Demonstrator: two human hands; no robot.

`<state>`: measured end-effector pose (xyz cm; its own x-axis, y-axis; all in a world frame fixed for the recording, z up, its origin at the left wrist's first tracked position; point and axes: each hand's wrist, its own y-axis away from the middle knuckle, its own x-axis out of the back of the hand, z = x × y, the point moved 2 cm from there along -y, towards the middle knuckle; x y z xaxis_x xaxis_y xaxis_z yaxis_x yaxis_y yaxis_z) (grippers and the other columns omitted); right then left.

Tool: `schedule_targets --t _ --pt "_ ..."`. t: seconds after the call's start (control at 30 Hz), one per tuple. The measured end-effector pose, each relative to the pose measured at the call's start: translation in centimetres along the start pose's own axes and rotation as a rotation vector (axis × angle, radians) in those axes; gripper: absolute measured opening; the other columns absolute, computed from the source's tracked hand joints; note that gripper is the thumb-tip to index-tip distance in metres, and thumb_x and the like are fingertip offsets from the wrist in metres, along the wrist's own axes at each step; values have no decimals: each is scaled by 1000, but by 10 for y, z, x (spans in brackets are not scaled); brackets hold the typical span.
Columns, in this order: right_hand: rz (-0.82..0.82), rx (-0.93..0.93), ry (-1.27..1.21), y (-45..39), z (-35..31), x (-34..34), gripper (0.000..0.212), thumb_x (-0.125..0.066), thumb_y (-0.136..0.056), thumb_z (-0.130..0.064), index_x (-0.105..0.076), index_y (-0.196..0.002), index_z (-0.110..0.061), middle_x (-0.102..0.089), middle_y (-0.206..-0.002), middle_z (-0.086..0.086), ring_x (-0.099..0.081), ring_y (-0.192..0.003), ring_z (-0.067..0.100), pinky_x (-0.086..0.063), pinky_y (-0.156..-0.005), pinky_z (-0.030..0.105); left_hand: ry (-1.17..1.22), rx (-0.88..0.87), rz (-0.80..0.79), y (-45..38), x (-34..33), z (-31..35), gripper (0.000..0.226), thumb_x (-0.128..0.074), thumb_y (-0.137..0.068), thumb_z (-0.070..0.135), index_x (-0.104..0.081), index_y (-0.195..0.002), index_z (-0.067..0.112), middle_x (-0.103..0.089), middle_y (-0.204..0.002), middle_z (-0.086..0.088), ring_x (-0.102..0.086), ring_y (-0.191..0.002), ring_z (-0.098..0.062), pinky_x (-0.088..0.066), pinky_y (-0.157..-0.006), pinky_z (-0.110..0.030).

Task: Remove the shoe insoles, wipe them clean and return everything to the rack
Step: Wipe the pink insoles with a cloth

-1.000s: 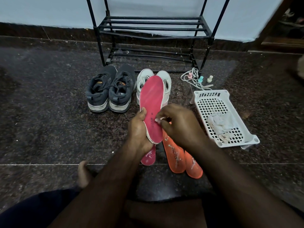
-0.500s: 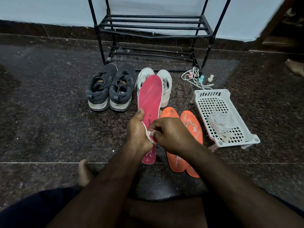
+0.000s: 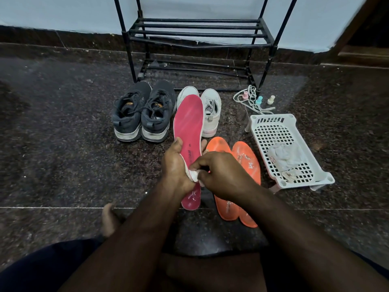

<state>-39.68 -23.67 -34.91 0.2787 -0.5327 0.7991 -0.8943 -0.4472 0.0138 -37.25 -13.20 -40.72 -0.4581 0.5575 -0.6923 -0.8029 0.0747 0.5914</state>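
Note:
My left hand (image 3: 175, 165) grips a pink insole (image 3: 188, 123) near its heel and holds it upright over the floor. My right hand (image 3: 221, 172) pinches a small white wipe (image 3: 194, 176) against the insole's lower part. Under my hands a second pink insole (image 3: 191, 200) lies on the floor. To its right lie two orange insoles (image 3: 245, 157). A dark grey pair of sneakers (image 3: 144, 114) and a white pair of sneakers (image 3: 210, 111) stand in front of the black shoe rack (image 3: 200, 32), whose shelves hold nothing.
A white perforated plastic basket (image 3: 271, 131) with crumpled used wipes sits at the right. Loose white laces (image 3: 248, 100) and three small bottles (image 3: 259, 100) lie by the rack's right leg. My bare foot (image 3: 108, 220) rests on the dark granite floor.
My right hand has slid down the pink insole from its middle to its heel end, with the wipe in its fingers. The two orange insoles have come into view from behind that hand.

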Motion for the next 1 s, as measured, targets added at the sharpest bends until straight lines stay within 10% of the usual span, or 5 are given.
schedule_targets --t 0.7,0.9,1.0 --pt "100 -78 40 -3 2 -3 23 -56 -76 0 -75 -84 -12 -71 -89 5 -62 -88 23 -47 -80 38 54 -59 14 0 1 1 59 -34 -105 49 -56 -132 2 -66 -125 -25 -61 -121 -36 -42 -111 -53" --pt "-58 -140 -194 -1 7 -7 31 -54 -78 5 -76 -84 -17 -74 -75 -5 -70 -72 13 -57 -75 34 84 -64 18 -6 5 8 60 -39 -103 51 -52 -139 4 -69 -123 -21 -66 -116 -34 -55 -96 -49" --pt "86 -187 -485 -9 19 10 34 -60 -82 9 -75 -82 -20 -75 -79 -1 -73 -71 18 -60 -76 43 9 -40 -33 0 -1 6 58 -33 -105 49 -57 -126 1 -68 -118 -19 -72 -94 -33 -58 -65 -39"
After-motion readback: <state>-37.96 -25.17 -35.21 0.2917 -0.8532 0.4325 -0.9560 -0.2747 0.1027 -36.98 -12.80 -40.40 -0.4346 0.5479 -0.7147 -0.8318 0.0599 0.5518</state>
